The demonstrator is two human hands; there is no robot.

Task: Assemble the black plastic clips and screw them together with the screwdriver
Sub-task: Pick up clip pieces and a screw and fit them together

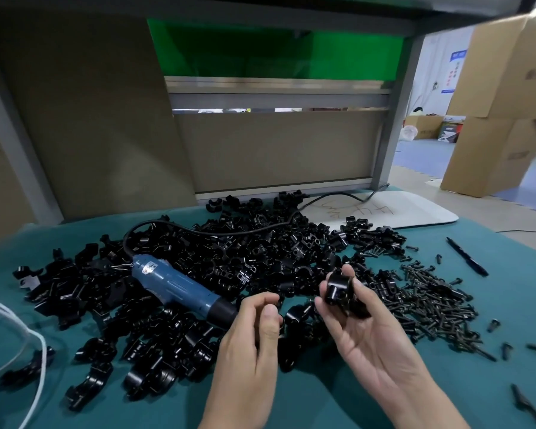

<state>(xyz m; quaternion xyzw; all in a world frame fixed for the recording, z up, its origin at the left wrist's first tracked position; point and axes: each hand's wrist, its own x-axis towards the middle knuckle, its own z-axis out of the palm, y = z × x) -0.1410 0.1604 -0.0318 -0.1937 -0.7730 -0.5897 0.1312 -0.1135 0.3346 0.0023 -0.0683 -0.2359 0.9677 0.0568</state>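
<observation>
1. The right hand (365, 329) lies palm up and grasps a black clip (342, 292) between thumb and fingertips, raised above the pile of clips (198, 258). Only the tips hold it. If its halves are merely pushed together, a twist could spring them apart and drop them into the heap under the grip, where they would vanish among identical parts.
2. The left hand (254, 332) sits just left of the held clip, fingers curled toward the thumb. I cannot tell whether it pinches a screw or nothing. A small screw there could slip out before it reaches its hole.
3. The screwdriver (180, 289) lies on the pile beyond the left hand, its dark nose close to those fingertips, and neither hand grips it. Its cable (229, 232) runs across the clips, so lifting the tool may drag parts off the teal mat (322, 397).
4. The loose screws (430, 301) lie to the right of the grip. Reaching over them with the clip in hand could scatter them.
5. If the clip is held only by the fingertips during driving, the bit may skid off the screw head onto the palm.
</observation>
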